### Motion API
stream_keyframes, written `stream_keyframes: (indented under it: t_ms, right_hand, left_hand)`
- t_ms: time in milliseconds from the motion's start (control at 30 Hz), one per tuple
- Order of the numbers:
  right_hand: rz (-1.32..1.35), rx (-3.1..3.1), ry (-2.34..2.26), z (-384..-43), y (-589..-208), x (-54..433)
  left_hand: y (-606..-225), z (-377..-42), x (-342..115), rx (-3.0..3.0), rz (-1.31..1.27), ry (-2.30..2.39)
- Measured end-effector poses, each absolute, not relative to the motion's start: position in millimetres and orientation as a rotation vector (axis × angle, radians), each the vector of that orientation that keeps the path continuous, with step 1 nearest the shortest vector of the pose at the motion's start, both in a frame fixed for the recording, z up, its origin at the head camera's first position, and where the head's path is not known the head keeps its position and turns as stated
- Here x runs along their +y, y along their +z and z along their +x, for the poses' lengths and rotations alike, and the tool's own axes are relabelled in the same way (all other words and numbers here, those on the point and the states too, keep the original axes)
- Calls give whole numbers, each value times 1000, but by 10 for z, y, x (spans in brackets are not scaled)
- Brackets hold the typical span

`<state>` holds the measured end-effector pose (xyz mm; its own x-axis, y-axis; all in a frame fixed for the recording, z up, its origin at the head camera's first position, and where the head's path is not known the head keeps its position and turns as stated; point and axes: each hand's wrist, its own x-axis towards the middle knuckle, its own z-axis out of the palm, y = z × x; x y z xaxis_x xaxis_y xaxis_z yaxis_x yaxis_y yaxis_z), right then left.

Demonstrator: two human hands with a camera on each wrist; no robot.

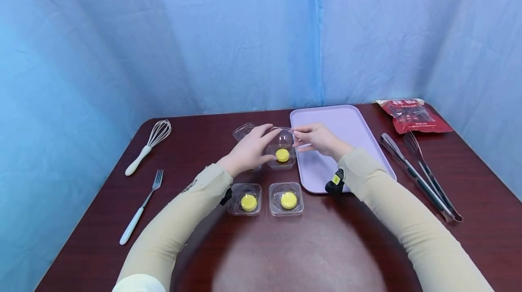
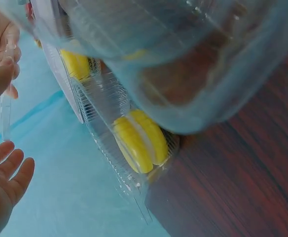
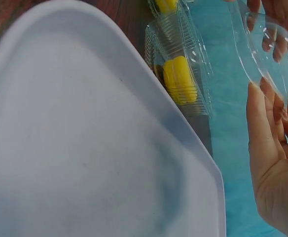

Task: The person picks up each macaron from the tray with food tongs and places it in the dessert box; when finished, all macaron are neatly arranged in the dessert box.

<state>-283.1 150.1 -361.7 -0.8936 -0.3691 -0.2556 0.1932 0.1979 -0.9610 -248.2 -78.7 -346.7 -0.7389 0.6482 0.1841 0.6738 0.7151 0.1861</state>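
My right hand (image 1: 320, 139) pinches the rim of a clear domed lid (image 3: 262, 47) between thumb and fingers. This lid stands raised over the far right plastic box, where a yellow macaron (image 1: 282, 155) sits. On the lid's other side, my left hand (image 1: 252, 148) has its fingers spread and nearly straight, fingertips right at the lid's edge. Behind that hand another raised clear lid (image 1: 244, 131) shows, its box mostly hidden. Nearer me, two clear boxes stand side by side, with a yellow macaron (image 1: 248, 202) in the left one and another macaron (image 1: 288, 200) in the right.
A lilac tray (image 1: 334, 122) lies right of the boxes, beneath my right forearm. Past it are metal tongs (image 1: 422, 179) and a red food packet (image 1: 412, 115). At the left lie a whisk (image 1: 152, 142) and a fork (image 1: 142, 206). Blue curtains (image 1: 228, 38) hang behind the table.
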Motion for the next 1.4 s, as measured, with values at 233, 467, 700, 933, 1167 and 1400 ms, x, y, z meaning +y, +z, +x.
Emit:
stream_keyframes:
  t_ms: [233,467,700,933,1167,1400]
  right_hand:
    - [-205,2099,-1673,-2820,-3631,1478]
    - [-218,2134,-1694,-2816,-3598,1442]
    - [-290,2220,-1616,-2811,-3624,1478]
    - [-740,2684,-1036,-2773,-3607,1539]
    - [-949,2770,-738,-2732,-3670,1490]
    - [-959,2737,-681,-2722,-3703,1449]
  left_hand:
    - [-3472,-2520,-749,-2829,-1139,-374]
    - [-3461,-2533,-751,-2876,-1128,-452]
    - [-3481,-2550,-747,-2938,-1096,-443]
    - [-3528,-2611,-707,-3075,-998,-458]
    - [-3588,-2659,-664,-3158,-1003,-436]
    - [-3610,-2652,-666,-3216,-1020,-444]
